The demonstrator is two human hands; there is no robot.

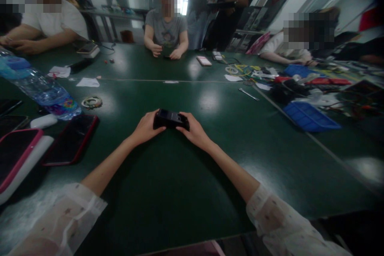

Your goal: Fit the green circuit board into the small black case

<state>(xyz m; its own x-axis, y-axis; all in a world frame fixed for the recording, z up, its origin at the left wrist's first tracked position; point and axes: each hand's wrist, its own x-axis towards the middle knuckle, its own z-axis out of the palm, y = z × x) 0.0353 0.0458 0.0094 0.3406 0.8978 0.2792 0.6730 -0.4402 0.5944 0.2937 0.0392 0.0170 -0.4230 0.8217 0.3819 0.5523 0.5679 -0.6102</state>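
A small black handheld device [170,118] with a dark screen on its left part and small buttons on its right is held at the middle of the green table [168,192]. My left hand [147,127] grips its left end, thumb along the near edge. At the other end, my right hand [194,129] closes round it in the same way, fingers on the far side partly hidden. I cannot tell whether the device rests on the table or is slightly raised.
To the left are a water bottle [45,88], a red-edged phone [72,140], a pink-edged phone [18,156] and a cable coil [92,102]. Rightward lie a wrench [249,94], a blue tray [310,117] and tangled wires. Several people are around the far side.
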